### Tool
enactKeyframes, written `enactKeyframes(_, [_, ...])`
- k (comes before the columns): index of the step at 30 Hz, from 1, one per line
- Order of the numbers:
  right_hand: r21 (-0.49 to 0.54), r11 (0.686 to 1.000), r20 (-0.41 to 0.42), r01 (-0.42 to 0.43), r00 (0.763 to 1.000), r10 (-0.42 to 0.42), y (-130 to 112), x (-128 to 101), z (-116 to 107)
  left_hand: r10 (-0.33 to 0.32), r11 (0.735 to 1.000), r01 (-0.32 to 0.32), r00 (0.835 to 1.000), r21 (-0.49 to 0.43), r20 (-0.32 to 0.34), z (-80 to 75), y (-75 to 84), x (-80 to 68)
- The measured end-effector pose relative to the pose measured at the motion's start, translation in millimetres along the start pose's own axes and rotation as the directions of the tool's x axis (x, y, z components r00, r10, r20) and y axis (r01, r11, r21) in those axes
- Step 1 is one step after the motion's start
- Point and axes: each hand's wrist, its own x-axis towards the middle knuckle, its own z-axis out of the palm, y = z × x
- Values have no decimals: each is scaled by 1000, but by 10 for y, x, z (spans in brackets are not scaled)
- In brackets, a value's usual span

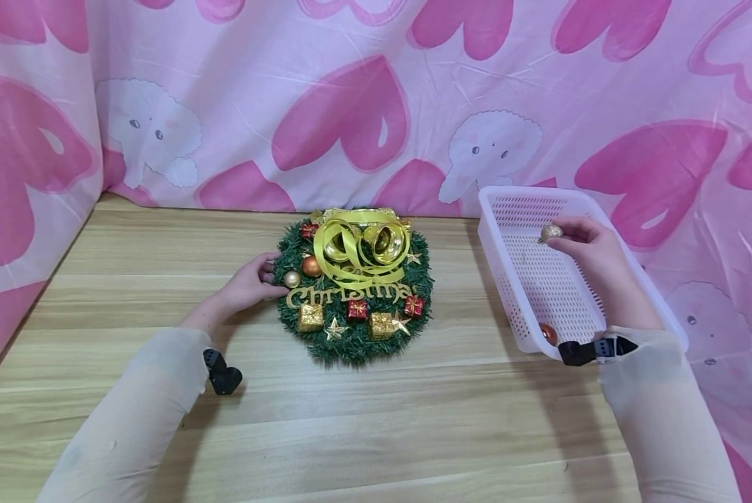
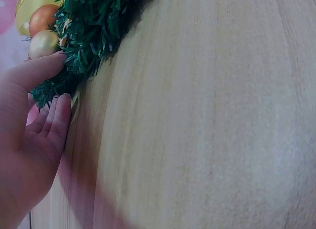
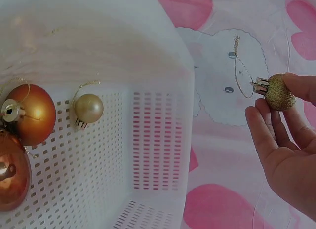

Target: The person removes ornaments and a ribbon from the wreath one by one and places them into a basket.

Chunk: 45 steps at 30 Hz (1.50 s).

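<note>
A green Christmas wreath (image 1: pixel 353 335) with a yellow ribbon, gold bells, small gift boxes and baubles lies on the wooden table (image 1: pixel 376 419). My left hand (image 1: pixel 270 276) holds its left edge, thumb (image 2: pixel 42 70) on the needles and fingers (image 2: pixel 58 118) low by the table, next to a matte gold bauble (image 2: pixel 43 43) and an orange one (image 2: pixel 43 19). Above the white basket (image 1: pixel 507 209), my right hand (image 1: pixel 556 237) pinches a gold glitter bauble (image 3: pixel 279 93) with a thin hanging loop.
The perforated basket (image 3: pixel 158 140) stands at the table's right and holds two shiny orange baubles (image 3: pixel 29 113) and a small matte gold one (image 3: pixel 89 108). A pink heart-print cloth (image 1: pixel 363 105) hangs behind and at both sides.
</note>
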Motion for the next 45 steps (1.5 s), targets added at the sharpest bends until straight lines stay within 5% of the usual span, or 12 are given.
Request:
enactKeyframes(31, [-141, 985, 64, -99, 992, 109, 128, -64, -150, -14, 1000, 14, 1000, -12, 6, 1, 1, -1])
enactKeyframes(45, [-116, 992, 79, -43, 996, 52, -41, -59, -87, -7, 1000, 8, 1000, -22, 11, -10, 0, -12])
